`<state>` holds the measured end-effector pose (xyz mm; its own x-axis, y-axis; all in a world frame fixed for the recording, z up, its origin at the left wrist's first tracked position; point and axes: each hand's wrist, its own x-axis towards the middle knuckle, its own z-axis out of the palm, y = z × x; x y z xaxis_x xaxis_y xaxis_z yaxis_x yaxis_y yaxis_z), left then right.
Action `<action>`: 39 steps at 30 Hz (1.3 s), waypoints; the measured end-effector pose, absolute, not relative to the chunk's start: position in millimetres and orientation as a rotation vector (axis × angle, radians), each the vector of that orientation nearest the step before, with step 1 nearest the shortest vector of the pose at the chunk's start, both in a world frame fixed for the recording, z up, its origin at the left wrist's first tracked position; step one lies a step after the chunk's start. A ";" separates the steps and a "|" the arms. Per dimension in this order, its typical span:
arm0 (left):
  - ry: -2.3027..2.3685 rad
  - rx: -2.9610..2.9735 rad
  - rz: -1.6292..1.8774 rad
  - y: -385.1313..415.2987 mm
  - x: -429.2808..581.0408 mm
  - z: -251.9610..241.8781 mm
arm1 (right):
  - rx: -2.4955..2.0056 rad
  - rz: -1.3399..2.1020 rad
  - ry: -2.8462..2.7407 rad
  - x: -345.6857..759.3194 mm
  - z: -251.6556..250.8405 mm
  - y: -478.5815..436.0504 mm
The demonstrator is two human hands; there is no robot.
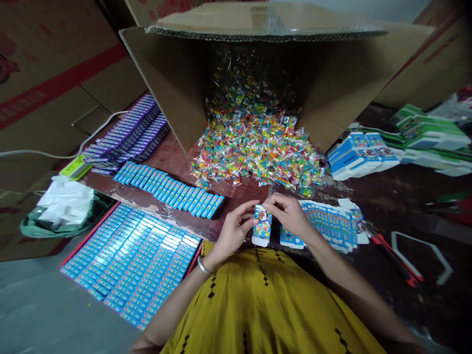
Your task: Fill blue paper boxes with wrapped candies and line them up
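Observation:
Both hands meet at one small blue box (262, 227) near the table's front edge; its lower end flap is open. My left hand (236, 227) grips its left side between thumb and fingers. At its top right corner, the fingers of my right hand (289, 214) are closed on it. Just to the right, another blue box (291, 238) lies partly under my right hand, beside a row of flattened blue boxes (330, 223). Beyond the hands, wrapped colourful candies (258, 147) spill from a large cardboard box (177, 88).
A row of blue boxes (169, 189) lies left of the hands, above a red-edged tray of packed blue boxes (136, 260). Purple boxes (129, 132) and a green bag (29, 226) are farther left. At right are blue cartons (359, 155) and a red-handled tool (396, 258).

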<state>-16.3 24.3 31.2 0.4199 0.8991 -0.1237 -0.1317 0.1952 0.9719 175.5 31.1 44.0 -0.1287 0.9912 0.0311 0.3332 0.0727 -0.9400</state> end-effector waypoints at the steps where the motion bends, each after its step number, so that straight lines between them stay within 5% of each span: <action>1: 0.849 1.122 0.868 24.3 -16.0 29.6 | -1.357 1.066 -1.601 174.9 43.5 27.3; 10: 0.907 1.014 0.861 29.6 -15.1 23.2 | -1.400 1.115 -1.597 192.6 31.3 22.0; 15: 1.065 0.984 0.929 37.1 -20.9 15.5 | -2.205 0.296 -1.536 279.4 24.0 43.9; 18: 1.074 0.950 0.919 35.0 -18.6 12.3 | -2.351 0.245 -1.543 314.8 14.6 50.4; 29: 1.014 0.883 0.796 32.3 -18.5 20.3 | -2.090 0.444 -1.607 315.8 -1.9 62.2; 39: 1.020 1.338 0.754 30.4 -12.8 12.5 | -1.521 0.690 -1.573 235.5 79.5 45.8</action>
